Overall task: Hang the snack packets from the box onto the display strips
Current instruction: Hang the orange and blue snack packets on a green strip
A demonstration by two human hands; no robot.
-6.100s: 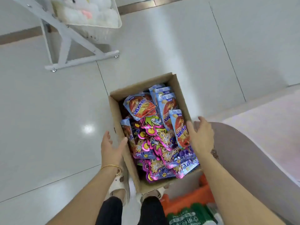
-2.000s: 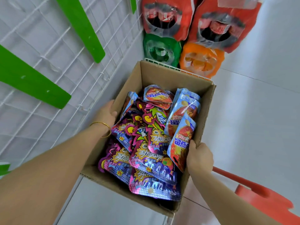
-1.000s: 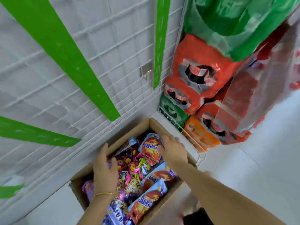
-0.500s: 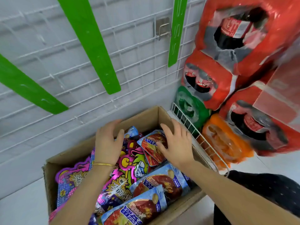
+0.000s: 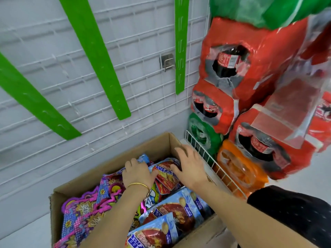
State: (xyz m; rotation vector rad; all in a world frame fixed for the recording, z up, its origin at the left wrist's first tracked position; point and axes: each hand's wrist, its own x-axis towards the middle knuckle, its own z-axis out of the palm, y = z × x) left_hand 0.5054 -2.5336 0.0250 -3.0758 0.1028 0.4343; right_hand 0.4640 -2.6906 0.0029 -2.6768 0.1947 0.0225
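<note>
A cardboard box is seen at the bottom centre of the frame, filled with snack packets: blue-and-red ones toward the lower right, pink-and-purple ones at the lower left. Both hands are lowered into the far end of the box. The left hand is laid on the packets with its fingers curled down and close together; whether a packet is actually pinched beneath them cannot be told. The right hand is spread flat, fingers apart, on a red packet just beside the box wall, with nothing clamped.

Three green display strips are seen hanging empty on the white wire grid above the box, in the upper half of the frame.

The packets are judged to be light, soft foil pouches, glossy and likely slippery, with contents that could be crushed by a hard squeeze. A pinch at the flat sealed top edge is judged best, since the hanging hole is expected there, though no hole can be made out. As the packets are overlapped loosely, neighbours may be dragged up when one is lifted.
</note>
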